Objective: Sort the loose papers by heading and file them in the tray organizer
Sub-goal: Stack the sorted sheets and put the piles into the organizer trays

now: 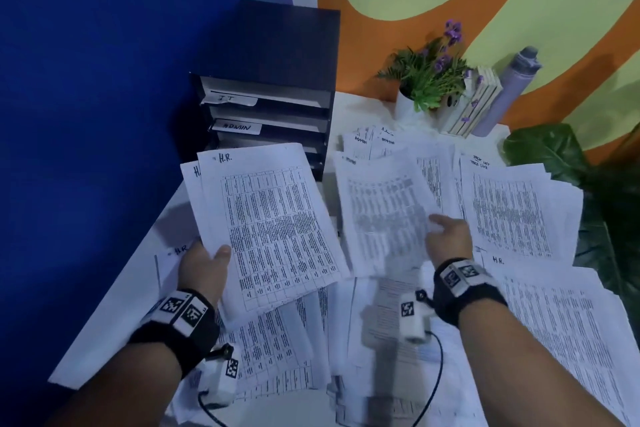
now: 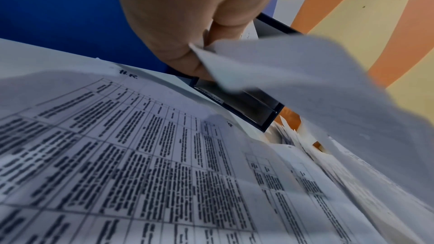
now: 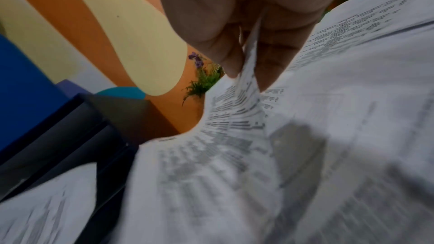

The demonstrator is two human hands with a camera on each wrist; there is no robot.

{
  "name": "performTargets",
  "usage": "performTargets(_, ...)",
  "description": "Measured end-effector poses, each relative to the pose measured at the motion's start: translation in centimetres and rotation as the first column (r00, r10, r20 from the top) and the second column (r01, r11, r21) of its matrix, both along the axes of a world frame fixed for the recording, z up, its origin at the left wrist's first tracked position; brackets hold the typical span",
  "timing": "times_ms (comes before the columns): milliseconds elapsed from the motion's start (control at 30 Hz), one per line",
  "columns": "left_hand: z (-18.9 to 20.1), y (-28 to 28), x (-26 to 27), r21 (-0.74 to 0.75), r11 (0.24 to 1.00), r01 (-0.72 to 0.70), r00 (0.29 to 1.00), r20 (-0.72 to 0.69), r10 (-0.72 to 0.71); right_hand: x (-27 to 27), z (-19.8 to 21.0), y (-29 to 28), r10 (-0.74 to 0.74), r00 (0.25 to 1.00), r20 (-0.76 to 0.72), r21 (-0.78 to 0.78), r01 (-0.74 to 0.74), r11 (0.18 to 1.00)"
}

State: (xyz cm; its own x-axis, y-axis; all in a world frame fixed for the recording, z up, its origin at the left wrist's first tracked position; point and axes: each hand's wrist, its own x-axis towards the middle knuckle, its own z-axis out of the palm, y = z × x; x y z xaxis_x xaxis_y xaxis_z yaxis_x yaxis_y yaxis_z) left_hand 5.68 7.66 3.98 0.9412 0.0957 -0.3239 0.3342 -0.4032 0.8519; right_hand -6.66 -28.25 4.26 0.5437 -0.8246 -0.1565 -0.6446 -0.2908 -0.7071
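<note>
Potted plant [image 1: 427, 74] with green fronds and purple flowers, in a white pot, at the far edge of the desk [image 1: 114, 315]. Just right of it, a small white slatted crate [image 1: 476, 106], tilted. Lavender bottle [image 1: 507, 92] leaning behind the crate, against the wall. Large dark green leaves [image 1: 550, 152] at the right edge. Blue wall [image 1: 86, 80] to the left; orange and pale yellow painted wall [image 1: 519, 3] behind.

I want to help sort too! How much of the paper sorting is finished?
Some filing looks done: the black tray organizer labelled IT and ADMIN already holds sheets. In hand: the left hand holds white printed papers headed H.R., and the right hand pinches a blurred white printed sheet. Left: many loose white papers cover the table.
</note>
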Motion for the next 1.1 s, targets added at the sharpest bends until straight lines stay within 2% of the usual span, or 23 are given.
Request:
performTargets(67,-0.1,-0.1,-0.2,0.016,1.000,0.001,1.000,-0.012,0.000,1.0,0.7,-1.8,0.014,1.000,0.022,0.025,-0.015,1.000)
performTargets(200,-0.4,-0.3,-0.8,0.027,1.000,0.010,0.999,-0.038,-0.009,3.3,1.9,-4.3,-0.025,0.998,0.055,-0.022,0.026,0.999)
performTargets(300,-0.8,-0.5,-1.5,0.000,0.998,0.060,0.996,-0.067,-0.059,4.5,2.1,-5.4,-0.020,1.000,0.015,-0.019,0.021,1.000)
performTargets(367,-1.1,-0.7,-1.9,-0.066,0.996,0.065,0.993,-0.089,-0.071,5.1,2.5,-5.1,0.044,0.988,-0.145,-0.090,-0.058,0.994)
performTargets(433,-1.1,-1.3,-2.4,-0.117,0.989,0.086,0.990,-0.103,-0.098,5.1,3.2,-3.9,0.084,0.922,-0.379,-0.225,-0.180,0.958)
performTargets(467,-1.0,-1.7,-2.7,-0.132,0.986,0.105,0.988,-0.103,-0.119,4.9,3.3,-3.2,0.105,0.905,-0.413,-0.261,-0.228,0.938)
performTargets(500,-0.9,-2.2,-3.0,-0.153,0.981,0.123,0.985,-0.099,-0.139,4.6,3.6,-2.3,0.153,0.909,-0.388,-0.261,-0.268,0.927)
performTargets(533,-0.8,-2.7,-3.3,-0.165,0.977,0.136,0.984,-0.095,-0.153,4.2,3.6,-1.3,0.231,0.925,-0.302,-0.209,-0.301,0.931)
performTargets(600,-0.4,-3.8,-3.9,-0.159,0.970,0.184,0.978,-0.068,-0.197,2.9,3.8,1.5,0.365,0.931,-0.006,0.102,-0.362,0.926)
performTargets(667,-0.2,-5.2,-4.4,-0.140,0.958,0.249,0.965,-0.047,-0.258,1.2,3.5,4.0,0.370,0.915,0.161,0.395,-0.403,0.825)
performTargets(700,-0.1,-5.8,-4.8,-0.139,0.949,0.283,0.956,-0.039,-0.291,0.4,3.0,4.7,0.332,0.923,0.196,0.470,-0.386,0.794)
performTargets(767,0.1,-7.3,-5.5,-0.151,0.922,0.356,0.928,-0.059,-0.368,-1.4,1.8,5.0,0.224,0.953,0.205,0.487,-0.298,0.821)
performTargets(900,0.5,-9.9,-7.4,-0.253,0.822,0.510,0.838,-0.068,-0.541,-5.9,1.7,1.8,0.033,0.990,0.136,0.307,-0.074,0.949)
performTargets(933,0.3,-10.3,-7.7,-0.231,0.812,0.536,0.825,-0.062,-0.562,-7.3,1.8,0.3,0.012,0.995,0.095,0.234,-0.034,0.972)
performTargets(1000,-0.3,-10.8,-8.0,-0.086,0.798,0.597,0.798,-0.036,-0.601,-10.3,2.1,-3.0,-0.035,0.999,-0.005,0.097,0.035,0.995)
performTargets(1100,-1.7,-11.1,-8.1,0.057,0.771,0.634,0.774,-0.037,-0.633,-15.0,2.9,-7.0,-0.159,0.981,-0.113,-0.033,0.156,0.987)
